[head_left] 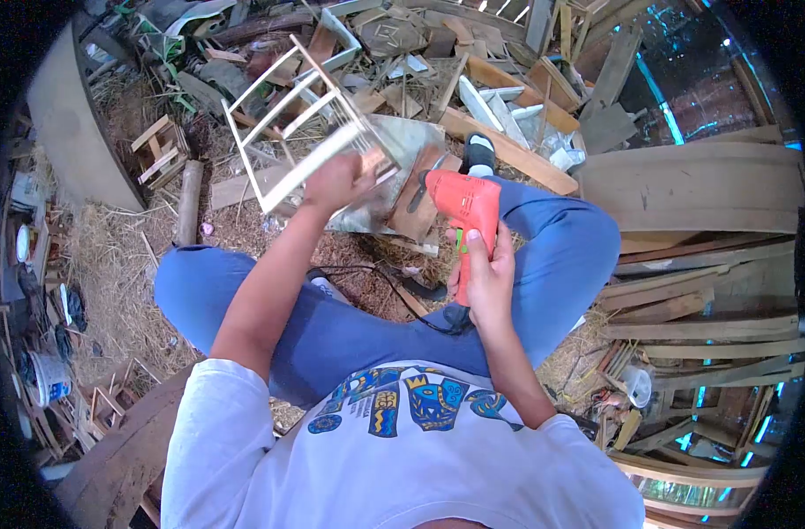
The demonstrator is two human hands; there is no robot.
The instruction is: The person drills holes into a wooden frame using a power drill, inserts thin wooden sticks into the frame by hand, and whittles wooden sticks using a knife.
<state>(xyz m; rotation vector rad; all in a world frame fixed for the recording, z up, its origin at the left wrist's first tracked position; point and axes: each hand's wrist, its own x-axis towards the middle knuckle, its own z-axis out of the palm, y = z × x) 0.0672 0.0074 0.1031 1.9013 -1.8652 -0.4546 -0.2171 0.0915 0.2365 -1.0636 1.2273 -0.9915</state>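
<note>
A pale wooden frame [312, 165] of thin slats stands tilted in front of me, left of centre. My left hand [335, 182] is closed around its near lower corner. In my right hand [488, 269] is an orange-red power drill [469, 204], gripped by its handle, with its nose pointing up and left toward the frame. The drill's tip is apart from the frame. Between them lies a brown board with a dark slot [417, 196]. A black cord runs from the drill's base across the ground between my legs.
Wood scraps and long boards [508, 150] lie beyond my feet. Stacked planks [702, 331] fill the right side. A small wooden frame [160, 152] and a round stick [189, 201] lie to the left. A white bucket [50, 379] stands at the far left.
</note>
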